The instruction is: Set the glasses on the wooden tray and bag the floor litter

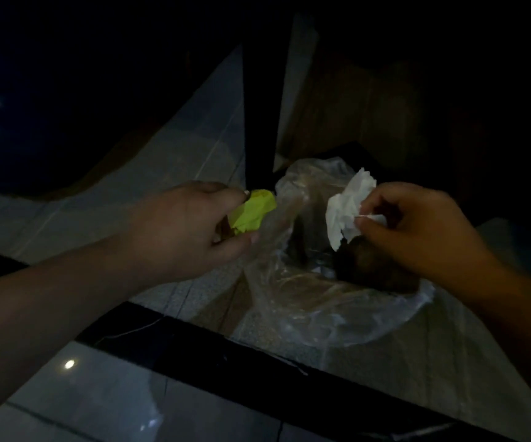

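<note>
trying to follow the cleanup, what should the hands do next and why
Probably drop the white tissue into the clear bag: the right hand pinches it right over the open mouth. The left hand holds the yellow paper at the rim, ready to follow.

A crumpled yellow-green paper sits pinched just left of the clear plastic bag, whose mouth gapes open over the tiled floor. A crumpled white tissue hangs above the opening. Something dark, hard to make out, lies inside.
</note>
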